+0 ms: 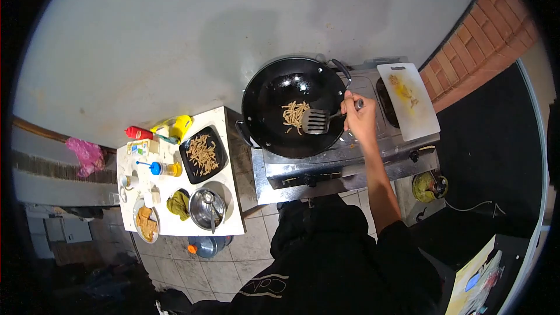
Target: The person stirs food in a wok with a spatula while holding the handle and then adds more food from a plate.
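Observation:
My right hand [360, 118] is closed around the handle of a slotted spatula [316, 121]. The spatula's metal blade is down inside a large black wok [291, 137], right beside a small heap of pale strips of food [295, 114]. Two looped handles stick out from the wok, one at the upper right close to my hand and one at the lower left. Under the wok is a metal gas stove [303, 170]. My left hand is out of the picture.
A white cutting board [409, 105] with yellowish residue lies over the stove's right side. On the white table [231, 210] at left stand a black tray of similar strips [203, 155], a steel bowl with a ladle [207, 209], a plate of brown pieces [146, 221] and a red bottle [139, 133].

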Demonstrator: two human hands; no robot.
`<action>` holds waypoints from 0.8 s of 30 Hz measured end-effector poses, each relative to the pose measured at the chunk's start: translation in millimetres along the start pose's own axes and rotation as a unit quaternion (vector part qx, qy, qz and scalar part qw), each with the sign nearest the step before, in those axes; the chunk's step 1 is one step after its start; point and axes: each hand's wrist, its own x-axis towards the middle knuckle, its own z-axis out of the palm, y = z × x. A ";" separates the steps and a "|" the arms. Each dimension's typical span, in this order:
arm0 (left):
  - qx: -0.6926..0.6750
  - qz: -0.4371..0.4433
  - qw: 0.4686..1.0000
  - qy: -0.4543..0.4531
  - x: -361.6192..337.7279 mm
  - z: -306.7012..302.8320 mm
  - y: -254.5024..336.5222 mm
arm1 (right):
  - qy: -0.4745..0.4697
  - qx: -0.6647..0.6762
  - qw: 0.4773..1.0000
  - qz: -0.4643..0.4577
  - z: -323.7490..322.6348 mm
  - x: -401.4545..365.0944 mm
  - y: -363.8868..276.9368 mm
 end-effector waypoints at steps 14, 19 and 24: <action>-0.097 0.384 0.731 0.555 -54.2 -228.5 308.7 | -0.071 0.036 0.997 0.012 9.4 1.1 14.7; -0.158 0.400 0.705 0.564 -48.9 -218.7 343.3 | -0.090 0.055 0.994 -0.018 17.9 6.0 23.7; -0.147 0.375 0.689 0.603 -43.0 -212.3 348.1 | -0.089 0.091 0.991 -0.029 20.9 3.3 21.1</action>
